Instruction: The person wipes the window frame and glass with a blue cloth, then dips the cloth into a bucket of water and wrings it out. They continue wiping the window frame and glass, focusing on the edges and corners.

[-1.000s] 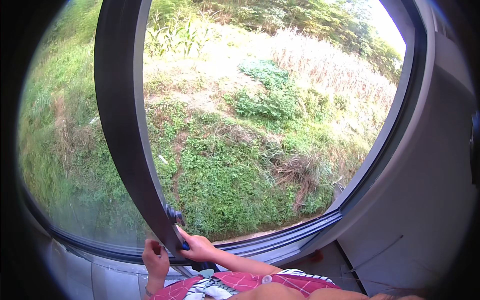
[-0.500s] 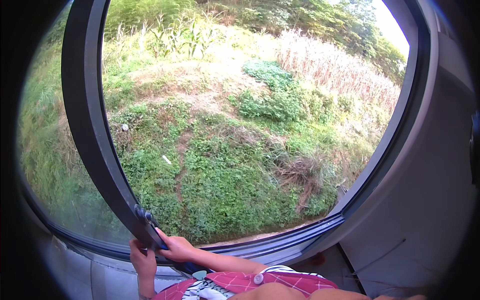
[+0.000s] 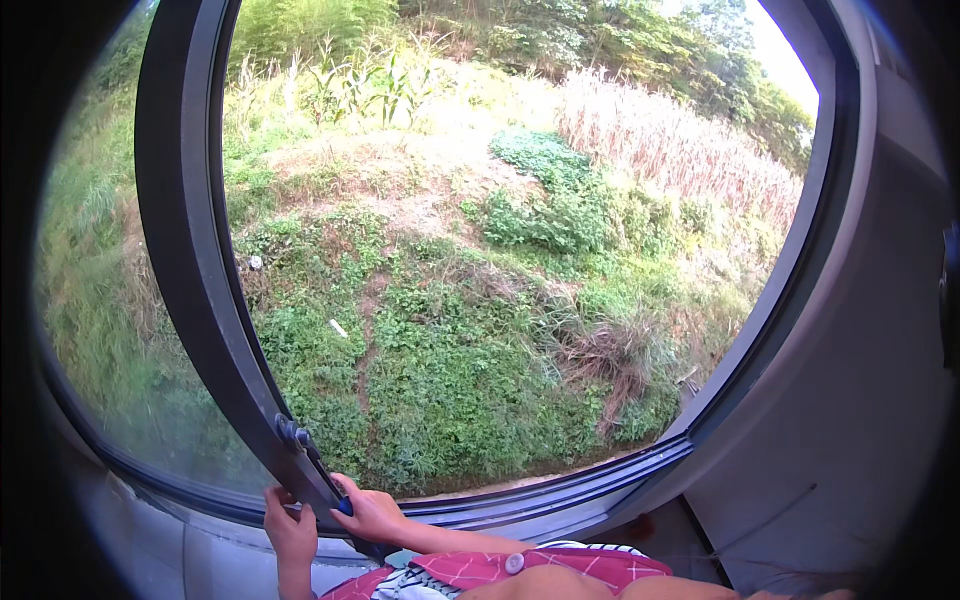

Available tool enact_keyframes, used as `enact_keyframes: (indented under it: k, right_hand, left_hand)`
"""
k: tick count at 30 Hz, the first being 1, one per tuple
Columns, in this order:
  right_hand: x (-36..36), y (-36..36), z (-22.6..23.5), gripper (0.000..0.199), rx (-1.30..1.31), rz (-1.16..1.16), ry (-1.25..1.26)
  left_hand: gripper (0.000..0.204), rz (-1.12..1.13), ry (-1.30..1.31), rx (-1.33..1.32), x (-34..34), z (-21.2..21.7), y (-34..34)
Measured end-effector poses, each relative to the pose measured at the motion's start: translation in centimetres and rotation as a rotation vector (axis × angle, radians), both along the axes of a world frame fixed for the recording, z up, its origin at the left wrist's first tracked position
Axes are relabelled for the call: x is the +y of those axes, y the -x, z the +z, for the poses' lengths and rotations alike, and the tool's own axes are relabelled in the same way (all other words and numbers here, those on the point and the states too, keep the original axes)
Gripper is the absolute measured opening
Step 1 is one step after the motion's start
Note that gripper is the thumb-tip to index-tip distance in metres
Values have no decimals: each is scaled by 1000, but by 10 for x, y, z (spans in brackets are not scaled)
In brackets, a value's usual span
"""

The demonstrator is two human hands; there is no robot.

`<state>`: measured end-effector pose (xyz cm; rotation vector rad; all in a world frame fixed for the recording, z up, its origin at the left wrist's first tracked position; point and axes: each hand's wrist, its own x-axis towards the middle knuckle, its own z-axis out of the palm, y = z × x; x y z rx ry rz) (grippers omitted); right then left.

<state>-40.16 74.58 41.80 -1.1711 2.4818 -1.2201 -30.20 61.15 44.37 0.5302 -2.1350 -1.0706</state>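
Note:
A dark-framed sliding window sash (image 3: pixel 190 260) stands in front of me, its vertical bar curving down to a small latch (image 3: pixel 293 435). My left hand (image 3: pixel 288 525) grips the left side of the bar's lower end. My right hand (image 3: pixel 368 512) is closed on the bar's right side, just below the latch. Both hands sit at the sash's bottom, above the lower track (image 3: pixel 540 495). To the right of the bar the window is open onto a grassy slope (image 3: pixel 450 370).
The outer window frame (image 3: pixel 790 260) curves down the right side beside a grey wall (image 3: pixel 860 420). Through the glass pane (image 3: pixel 100 300) on the left the greenery looks blurred. A red checked sleeve (image 3: pixel 520 568) lies at the bottom edge. Tall dry grass (image 3: pixel 680 160) stands outside.
The sash bar has slid to the left with both hands on it, widening the open gap. The hands moved left and slightly lower along the track.

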Motion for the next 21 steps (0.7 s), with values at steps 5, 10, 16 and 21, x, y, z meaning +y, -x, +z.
enact_keyframes:
  k: [5, 10, 16, 21]
  right_hand:
    - [1, 7, -2, 48, 118, 40, 46]
    - [-11, 14, -23, 39, 278, 55, -23]
    - [-15, 12, -12, 40, 301, -24, -9]
    - [-20, 26, -18, 41, 379, 97, -129]
  left_hand:
    - [36, 36, -37, -47, 4, 3, -4]
    - [46, 54, 74, -110, 3, 1, -1]
    - [54, 128, 201, -113, 8, 14, 2]
    - [53, 179, 209, -108, 15, 15, 10]
